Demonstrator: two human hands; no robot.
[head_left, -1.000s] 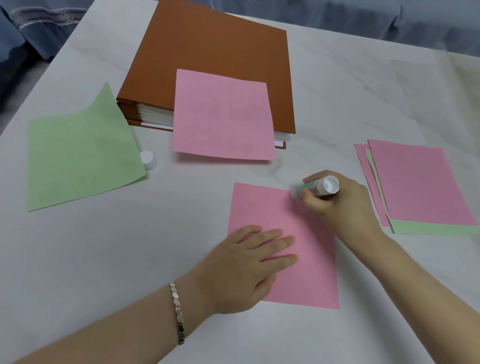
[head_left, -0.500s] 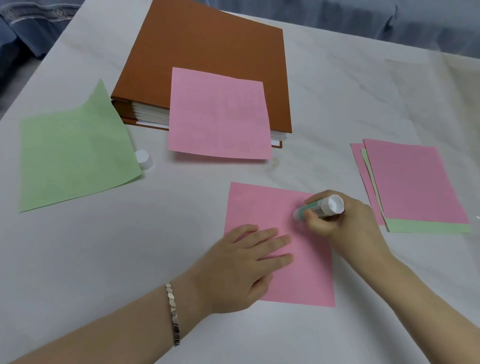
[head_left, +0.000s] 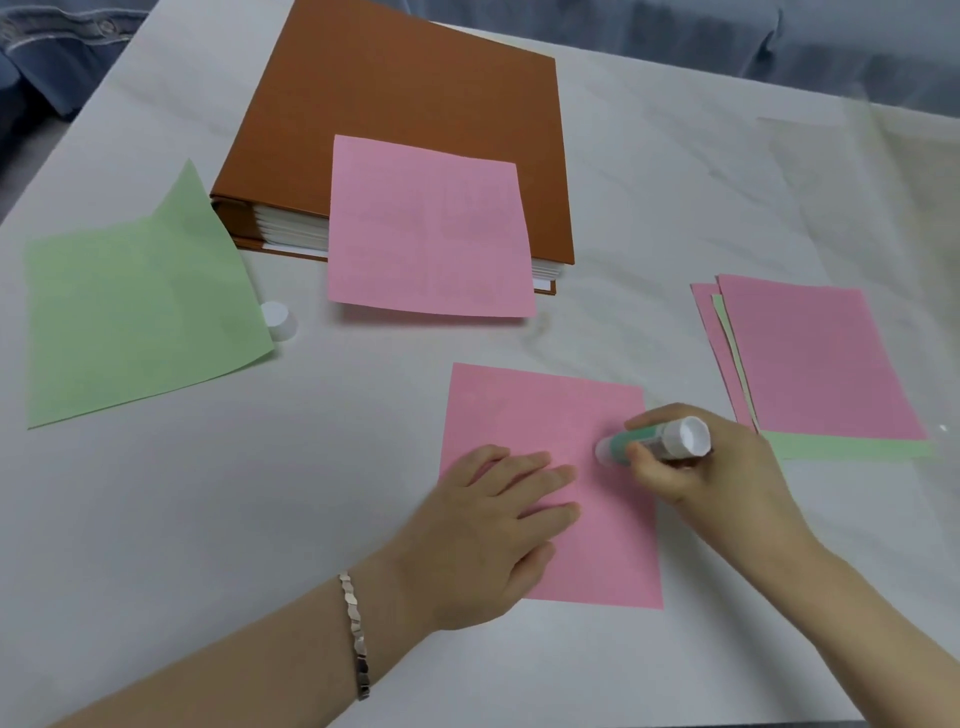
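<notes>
A pink paper sheet (head_left: 540, 415) lies flat on the white table in front of me. My left hand (head_left: 483, 530) presses on its lower left part with straight, spread fingers. My right hand (head_left: 711, 467) grips a glue stick (head_left: 654, 441) with a green body and white end. Its tip touches the sheet near the right middle. The stick lies tilted, with its tip pointing left.
A brown binder (head_left: 415, 119) lies at the back, with a pink sheet (head_left: 426, 234) draped over its front edge. A green sheet (head_left: 130, 312) is at the left, a white cap (head_left: 278, 318) beside it. A stack of pink and green sheets (head_left: 810, 364) sits right.
My right hand has drawn the glue stick from the sheet's upper right corner down toward its middle. My left hand has stayed flat on the sheet.
</notes>
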